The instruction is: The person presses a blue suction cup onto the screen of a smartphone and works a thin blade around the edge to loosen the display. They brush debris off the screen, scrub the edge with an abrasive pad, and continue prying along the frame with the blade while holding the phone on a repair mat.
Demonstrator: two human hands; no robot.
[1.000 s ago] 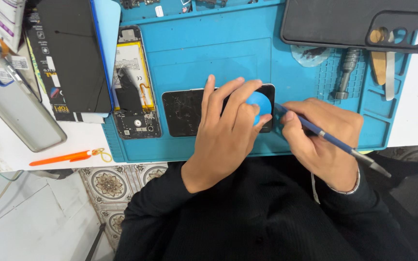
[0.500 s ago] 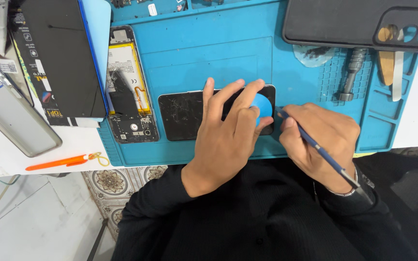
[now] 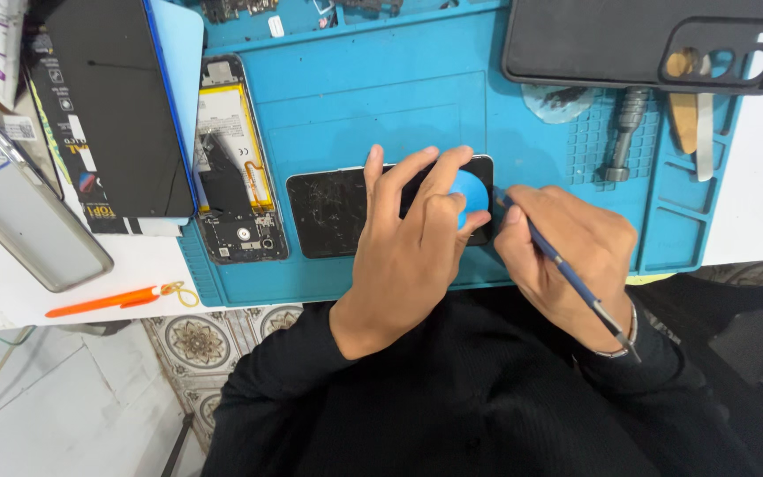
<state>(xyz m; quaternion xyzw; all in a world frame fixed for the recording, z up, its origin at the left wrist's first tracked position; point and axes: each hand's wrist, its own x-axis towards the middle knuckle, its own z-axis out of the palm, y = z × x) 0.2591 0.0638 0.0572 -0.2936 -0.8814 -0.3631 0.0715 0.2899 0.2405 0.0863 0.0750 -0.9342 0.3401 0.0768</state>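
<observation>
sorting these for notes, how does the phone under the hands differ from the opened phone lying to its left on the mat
The phone under the hands lies crosswise, closed, its dark scuffed face up. The opened phone lies lengthwise, with its yellow-edged battery and circuit board bared.

The left hand presses a blue suction cup onto the first, and the right hand sets a thin tool at its edge; nothing touches the opened phone.

Both rest on the blue mat.

A glossy black glass phone screen point(image 3: 337, 212), scuffed and scratched, was seen under a smooth blue plastic suction cup point(image 3: 472, 196). The work mat point(image 3: 355, 97) appeared as matt blue rubber, the slim tool point(image 3: 567, 274) as blue-coated with a bare metal end. A matt black phone case point(image 3: 593, 40) and an orange plastic pen point(image 3: 103, 301) were noted.
</observation>
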